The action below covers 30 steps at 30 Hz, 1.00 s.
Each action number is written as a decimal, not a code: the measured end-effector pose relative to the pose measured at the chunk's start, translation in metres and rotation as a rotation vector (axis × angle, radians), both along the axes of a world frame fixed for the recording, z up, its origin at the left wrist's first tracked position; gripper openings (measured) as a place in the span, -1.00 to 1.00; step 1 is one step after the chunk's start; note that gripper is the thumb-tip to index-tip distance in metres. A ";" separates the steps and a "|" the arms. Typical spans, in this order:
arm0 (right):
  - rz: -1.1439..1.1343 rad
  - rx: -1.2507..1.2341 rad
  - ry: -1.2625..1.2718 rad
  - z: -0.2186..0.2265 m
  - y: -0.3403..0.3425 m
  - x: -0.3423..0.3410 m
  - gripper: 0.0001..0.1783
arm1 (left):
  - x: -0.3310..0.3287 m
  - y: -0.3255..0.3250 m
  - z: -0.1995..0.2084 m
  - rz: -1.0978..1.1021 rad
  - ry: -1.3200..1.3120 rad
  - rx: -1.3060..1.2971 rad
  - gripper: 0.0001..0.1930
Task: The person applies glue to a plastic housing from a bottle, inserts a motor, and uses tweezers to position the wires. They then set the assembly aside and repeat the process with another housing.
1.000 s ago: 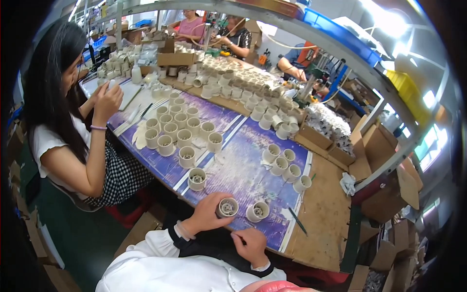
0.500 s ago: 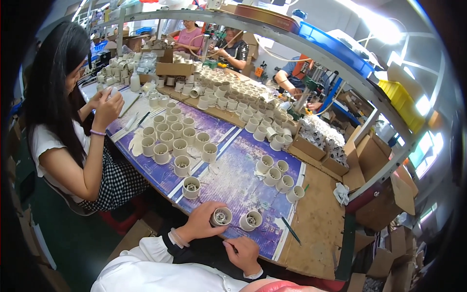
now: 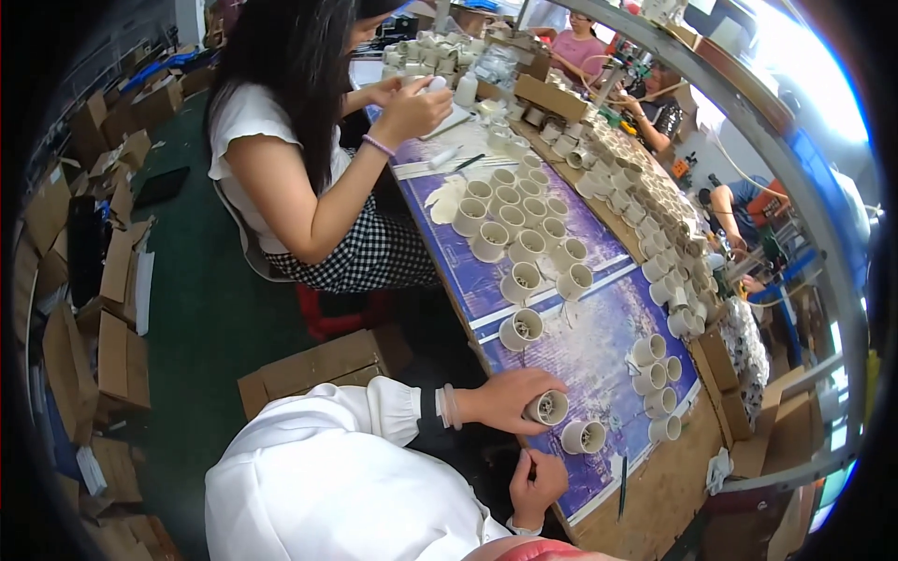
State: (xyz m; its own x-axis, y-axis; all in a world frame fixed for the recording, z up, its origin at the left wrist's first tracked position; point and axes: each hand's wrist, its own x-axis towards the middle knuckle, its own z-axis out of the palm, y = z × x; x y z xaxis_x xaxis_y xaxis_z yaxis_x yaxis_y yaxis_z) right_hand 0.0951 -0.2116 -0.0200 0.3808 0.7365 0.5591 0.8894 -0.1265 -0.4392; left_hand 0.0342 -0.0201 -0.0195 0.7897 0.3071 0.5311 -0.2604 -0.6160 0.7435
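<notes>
My left hand is wrapped round the side of a short cream-white cylindrical cup at the table's near edge. Small metal parts show inside its open top. Just to its right stands a similar cup, which neither hand touches. My right hand rests at the table edge below these two, fingers curled in and thumb raised, with nothing visible in it. Another such cup stands beyond my left hand, at the near end of a group of several cups.
A smaller cluster of cups stands to the right. A dark green pen lies on the brown board. At left sits a co-worker holding a white piece. Cartons lie on the floor, and a metal shelf frame arches over the far side.
The view has swung left, so the table appears farther right and more floor shows. My left hand still holds the cup; my right hand stays curled at the edge.
</notes>
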 end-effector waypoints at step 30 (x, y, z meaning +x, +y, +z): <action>0.077 -0.162 0.192 0.029 -0.003 -0.019 -0.94 | -0.023 0.019 0.016 -0.191 -0.199 -0.245 -0.36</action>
